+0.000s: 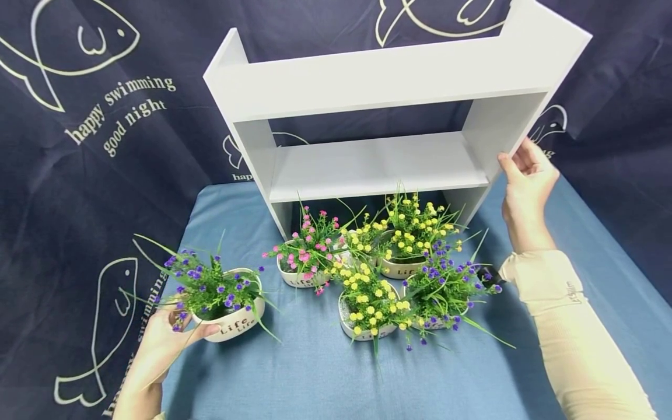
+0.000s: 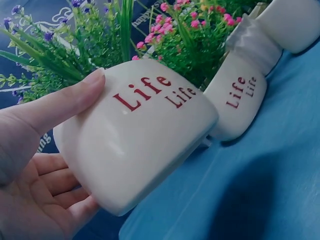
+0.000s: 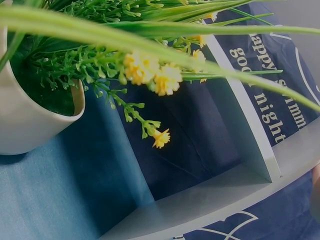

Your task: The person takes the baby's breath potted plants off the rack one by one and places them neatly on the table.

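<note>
My left hand (image 1: 160, 344) holds a white oval flowerpot (image 1: 238, 326) of purple flowers, at the left of the blue cloth. In the left wrist view the thumb presses on the front of this pot (image 2: 135, 125), beside its red "Life" lettering, with the other fingers behind and below. The pot appears raised off the cloth. My right hand (image 1: 527, 186) grips the right side edge of a white shelf unit (image 1: 378, 79), thumb in front and fingers behind. Only a sliver of that hand (image 3: 316, 190) shows in the right wrist view.
Before the shelf stand a pink-flowered pot (image 1: 299, 279), a yellow-flowered pot (image 1: 349, 326), a purple-flowered pot (image 1: 436, 322) and another yellow-flowered pot (image 1: 401, 269) farther back. A shiny white ribbed thing (image 2: 255, 42) stands among them. Dark printed fabric (image 1: 157, 146) hangs behind.
</note>
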A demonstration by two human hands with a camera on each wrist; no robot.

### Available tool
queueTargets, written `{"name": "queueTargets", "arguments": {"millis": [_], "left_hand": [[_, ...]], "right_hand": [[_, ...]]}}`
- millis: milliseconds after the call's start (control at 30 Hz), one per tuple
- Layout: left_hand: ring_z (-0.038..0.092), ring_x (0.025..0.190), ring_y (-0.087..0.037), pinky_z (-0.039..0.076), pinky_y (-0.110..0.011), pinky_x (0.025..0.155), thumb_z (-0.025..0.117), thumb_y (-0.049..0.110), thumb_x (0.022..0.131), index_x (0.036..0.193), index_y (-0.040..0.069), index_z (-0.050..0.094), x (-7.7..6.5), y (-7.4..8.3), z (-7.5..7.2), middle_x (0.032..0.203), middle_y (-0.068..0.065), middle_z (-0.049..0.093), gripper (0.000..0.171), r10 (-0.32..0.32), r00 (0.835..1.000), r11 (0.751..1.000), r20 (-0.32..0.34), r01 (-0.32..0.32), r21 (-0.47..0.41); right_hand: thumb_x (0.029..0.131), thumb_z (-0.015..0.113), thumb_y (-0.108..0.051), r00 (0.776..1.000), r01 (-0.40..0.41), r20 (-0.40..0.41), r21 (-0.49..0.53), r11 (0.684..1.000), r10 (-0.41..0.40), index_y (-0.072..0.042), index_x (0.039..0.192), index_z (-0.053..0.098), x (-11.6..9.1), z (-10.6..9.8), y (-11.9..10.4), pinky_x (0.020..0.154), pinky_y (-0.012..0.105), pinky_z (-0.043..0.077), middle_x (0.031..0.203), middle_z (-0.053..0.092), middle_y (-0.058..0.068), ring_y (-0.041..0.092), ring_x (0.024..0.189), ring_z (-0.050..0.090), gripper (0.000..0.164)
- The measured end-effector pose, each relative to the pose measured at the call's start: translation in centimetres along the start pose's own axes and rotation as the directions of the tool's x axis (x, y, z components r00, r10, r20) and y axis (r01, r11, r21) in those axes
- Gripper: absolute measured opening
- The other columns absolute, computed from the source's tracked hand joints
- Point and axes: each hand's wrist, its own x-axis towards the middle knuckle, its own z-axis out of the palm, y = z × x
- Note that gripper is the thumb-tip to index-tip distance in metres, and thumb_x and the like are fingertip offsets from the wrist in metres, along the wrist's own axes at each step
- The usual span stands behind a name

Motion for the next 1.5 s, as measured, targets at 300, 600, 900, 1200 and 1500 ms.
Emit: {"name": "queueTargets", "arguments": {"millis": [300, 600, 900, 1200, 1500], "left_hand": [[0.051, 0.105, 0.013, 0.039, -0.006, 0.088, 0.084, 0.004, 0.068, 0.127, -0.002, 0.057, 0.0, 0.4, 2.3, 0.110, 0.031, 0.058, 0.066, 0.184, 0.976, 0.983, 0.114, -0.184, -0.005], [0.058, 0.102, 0.005, 0.047, -0.014, 0.087, 0.084, -0.001, 0.067, 0.129, -0.004, 0.054, 0.1, 0.3, 5.4, 0.114, 0.022, 0.061, 0.069, 0.227, 0.952, 0.969, 0.204, -0.202, -0.140], [0.064, 0.078, -0.001, 0.053, -0.024, 0.066, 0.083, 0.001, 0.068, 0.124, -0.006, 0.052, 0.1, -0.3, 8.1, 0.093, 0.014, 0.067, 0.065, 0.248, 0.928, 0.960, 0.279, -0.197, -0.200], [0.068, 0.074, -0.007, 0.055, -0.027, 0.063, 0.078, -0.002, 0.074, 0.130, -0.010, 0.044, 0.6, -0.7, 9.4, 0.092, 0.008, 0.069, 0.066, 0.269, 0.897, 0.945, 0.351, -0.175, -0.278], [0.068, 0.082, -0.009, 0.055, -0.028, 0.066, 0.080, 0.003, 0.073, 0.132, -0.002, 0.047, 1.3, -1.2, 10.4, 0.109, -0.018, 0.065, 0.068, 0.156, 0.902, 0.966, 0.403, -0.054, -0.253]], "right_hand": [[0.078, 0.055, 0.026, 1.000, 0.006, -0.007, -0.004, 1.000, -0.006, 0.005, 0.115, 0.068, 0.0, -0.1, 0.0, 0.076, 0.020, 0.050, 0.094, 0.075, 0.005, 0.014, 0.084, 0.069, 0.044], [0.078, 0.054, 0.027, 1.000, 0.010, -0.006, -0.014, 1.000, -0.010, 0.004, 0.114, 0.069, 0.0, -0.1, 0.0, 0.076, 0.020, 0.050, 0.093, 0.075, 0.004, 0.013, 0.083, 0.069, 0.045], [0.078, 0.055, 0.027, 1.000, 0.001, -0.014, -0.013, 1.000, -0.002, 0.004, 0.114, 0.069, -0.1, 0.0, 0.0, 0.075, 0.019, 0.051, 0.093, 0.075, 0.005, 0.014, 0.083, 0.069, 0.045], [0.078, 0.054, 0.027, 1.000, 0.000, -0.008, -0.007, 1.000, 0.000, 0.005, 0.115, 0.068, -0.2, 0.0, -0.1, 0.075, 0.019, 0.051, 0.094, 0.075, 0.005, 0.014, 0.083, 0.069, 0.046], [0.078, 0.054, 0.027, 1.000, 0.008, -0.003, -0.013, 1.000, -0.008, 0.005, 0.116, 0.068, -0.1, 0.0, 0.0, 0.075, 0.020, 0.050, 0.094, 0.075, 0.005, 0.014, 0.084, 0.070, 0.046]]}}
